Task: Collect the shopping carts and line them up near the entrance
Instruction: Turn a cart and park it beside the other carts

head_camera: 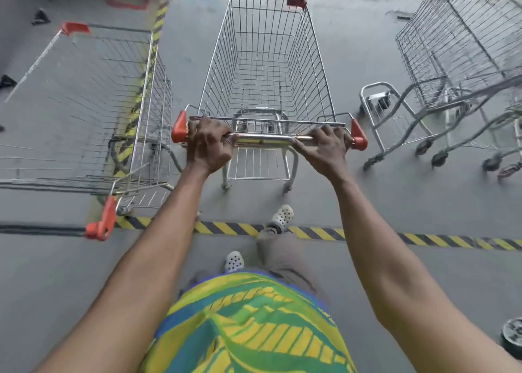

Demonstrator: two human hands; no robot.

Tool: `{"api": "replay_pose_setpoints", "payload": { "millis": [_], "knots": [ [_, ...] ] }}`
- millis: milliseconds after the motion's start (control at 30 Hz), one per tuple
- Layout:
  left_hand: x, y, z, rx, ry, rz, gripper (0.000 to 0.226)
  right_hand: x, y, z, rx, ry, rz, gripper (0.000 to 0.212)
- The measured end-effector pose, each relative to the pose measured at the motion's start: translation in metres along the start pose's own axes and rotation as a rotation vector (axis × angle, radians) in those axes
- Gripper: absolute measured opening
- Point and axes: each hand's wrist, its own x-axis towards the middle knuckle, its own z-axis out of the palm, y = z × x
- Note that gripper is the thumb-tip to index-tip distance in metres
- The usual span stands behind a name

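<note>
Left hand (209, 144) and right hand (324, 147) each clench the chrome handle bar (265, 139) of the silver wire shopping cart with orange end caps (268, 84). It stands directly ahead on the grey concrete floor (367, 192), just beyond a yellow-and-black striped floor tape (316, 233). It lies between a second wire cart (147, 90) on the left and a third wire cart (457, 42) on the right, both apart from it.

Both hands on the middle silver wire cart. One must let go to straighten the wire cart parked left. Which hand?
Probably left. The left hand grips the chrome handle bar on the side nearest that orange-capped wire cart; the right hand would have to cross over.
</note>
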Motion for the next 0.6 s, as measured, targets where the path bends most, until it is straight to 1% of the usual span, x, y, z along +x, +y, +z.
{"api": "replay_pose_setpoints", "payload": {
  "millis": [67,133,200,333,367,500,567,600],
  "knots": [
    [-0.026,0.003,-0.005,-0.038,-0.026,-0.041,0.042,-0.018,-0.005,0.001,-0.001,-0.005,-0.002,0.072],
    [-0.045,0.006,-0.017,-0.037,-0.081,-0.057,0.046,-0.033,-0.011,0.0,-0.019,-0.028,-0.004,0.076],
    [-0.061,0.007,-0.026,-0.021,-0.134,-0.068,0.046,-0.049,-0.015,0.002,-0.027,-0.067,-0.01,0.08],
    [-0.087,0.018,-0.045,0.001,-0.199,-0.12,0.061,-0.078,-0.023,-0.001,0.0,-0.164,-0.008,0.083],
    [-0.093,0.019,-0.047,0.004,-0.205,-0.14,0.06,-0.084,-0.024,-0.001,0.001,-0.189,-0.013,0.084],
    [-0.116,0.014,-0.051,0.014,-0.24,-0.184,0.036,-0.107,-0.029,0.002,-0.016,-0.197,-0.032,0.079],
    [-0.125,0.012,-0.052,0.033,-0.265,-0.187,0.022,-0.119,-0.031,0.003,-0.011,-0.194,-0.026,0.082],
    [-0.128,0.012,-0.054,0.042,-0.278,-0.183,0.022,-0.123,-0.032,0.003,-0.005,-0.198,-0.024,0.083]
  ]
}}
